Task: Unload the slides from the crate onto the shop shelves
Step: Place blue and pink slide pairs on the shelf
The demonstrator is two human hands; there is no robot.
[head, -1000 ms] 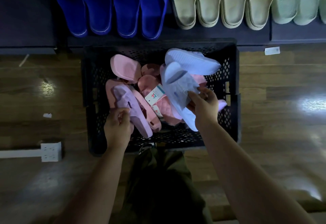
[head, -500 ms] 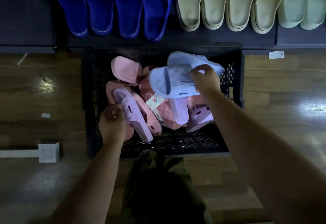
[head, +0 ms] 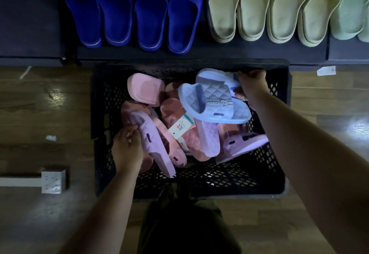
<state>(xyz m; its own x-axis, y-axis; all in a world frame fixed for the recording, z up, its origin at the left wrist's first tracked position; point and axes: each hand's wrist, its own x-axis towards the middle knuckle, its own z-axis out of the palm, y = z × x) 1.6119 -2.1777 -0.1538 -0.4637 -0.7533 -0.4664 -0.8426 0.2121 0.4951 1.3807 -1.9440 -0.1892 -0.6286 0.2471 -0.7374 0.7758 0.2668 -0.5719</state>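
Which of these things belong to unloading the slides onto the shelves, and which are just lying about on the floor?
Job: black perforated plastic crate; pale blue quilted slides, gripped by right hand; lilac quilted slide, gripped by left hand; pink slides in crate; dark shop shelf.
Lying about: white socket block; white paper tag; small white scrap.

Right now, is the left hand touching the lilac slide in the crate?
Touching. The head view shows the left hand with its fingers curled onto the strap edge of the lilac slide, with no gap between them.
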